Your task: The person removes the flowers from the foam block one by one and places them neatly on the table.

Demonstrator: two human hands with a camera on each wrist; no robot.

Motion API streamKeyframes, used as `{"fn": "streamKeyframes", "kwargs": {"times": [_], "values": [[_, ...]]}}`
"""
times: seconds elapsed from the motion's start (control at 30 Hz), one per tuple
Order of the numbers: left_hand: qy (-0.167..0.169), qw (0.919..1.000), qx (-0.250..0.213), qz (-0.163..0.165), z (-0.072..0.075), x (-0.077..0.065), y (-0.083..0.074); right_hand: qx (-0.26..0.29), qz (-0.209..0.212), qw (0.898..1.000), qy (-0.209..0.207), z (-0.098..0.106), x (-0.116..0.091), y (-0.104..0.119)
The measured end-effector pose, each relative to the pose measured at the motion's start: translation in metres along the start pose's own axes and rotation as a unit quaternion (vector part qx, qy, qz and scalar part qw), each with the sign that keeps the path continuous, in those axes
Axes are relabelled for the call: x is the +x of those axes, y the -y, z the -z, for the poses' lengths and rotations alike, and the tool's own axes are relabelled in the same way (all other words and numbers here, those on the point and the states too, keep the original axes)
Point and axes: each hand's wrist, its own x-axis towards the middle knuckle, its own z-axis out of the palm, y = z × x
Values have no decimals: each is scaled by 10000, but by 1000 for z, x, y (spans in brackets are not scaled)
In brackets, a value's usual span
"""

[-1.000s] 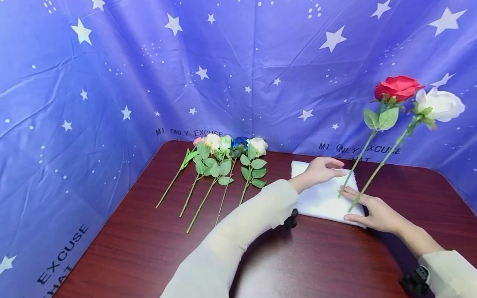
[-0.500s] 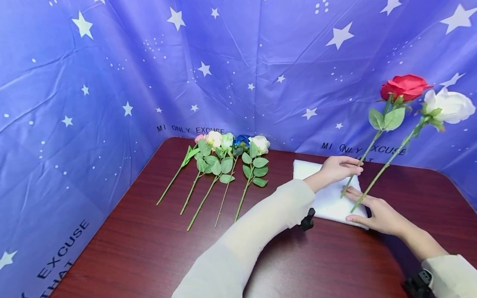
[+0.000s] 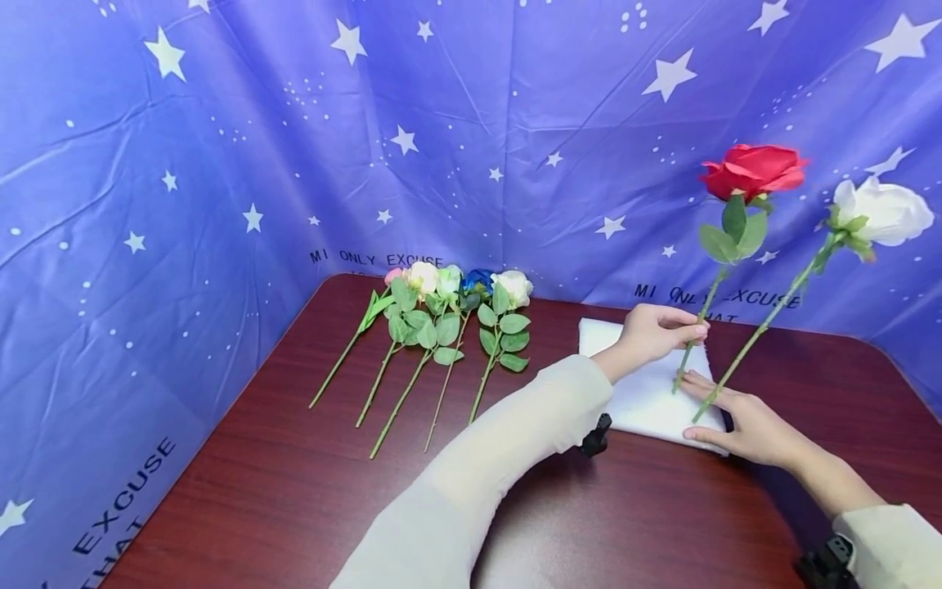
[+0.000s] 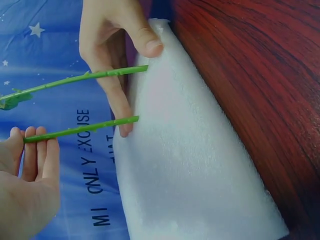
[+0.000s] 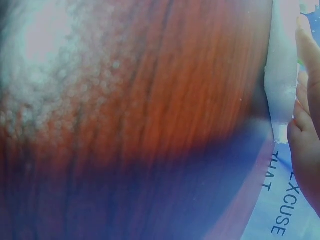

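Note:
A red rose stands tilted to the right, the lower end of its stem at the white foam block. My left hand pinches that stem between thumb and fingers, partway down below the leaves. Beside it a white rose leans further right, its stem end also at the foam. My right hand rests on the right end of the foam block with fingers and thumb spread, around the stem ends. In the left wrist view both green stems meet the foam; whether they go into it is hard to tell.
Several flowers lie in a row on the dark red wooden table, left of the foam: a pink one, a cream rose, a pale green one, a blue rose and a white rose. A blue star-printed cloth hangs behind.
My left hand has moved right to the red rose and taken hold of its stem. The red rose has tipped leftward, away from the white rose. My right hand has stayed on the foam.

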Motion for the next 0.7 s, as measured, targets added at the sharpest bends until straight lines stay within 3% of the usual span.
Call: {"fn": "streamKeyframes", "kwargs": {"times": [0.17, 0.3, 0.43, 0.6, 0.7], "values": [[-48, 9993, -199, -303, 5, -2, -2, 71, 19, 10000, -3, 0, 0, -1], [-37, 9966, -700, -436, 6, -3, -4, 73, -8, 10000, 27, 0, -1, 1], [-9, 9887, -1394, -553, 8, -3, -9, 62, -37, 10000, 30, 1, 0, 2], [145, 9802, -1915, -480, 15, -7, -13, 22, -32, 10000, 44, 2, 1, 2], [240, 9788, -1989, -420, 23, -11, -12, 45, -26, 10000, 62, 2, 1, 2]]}}
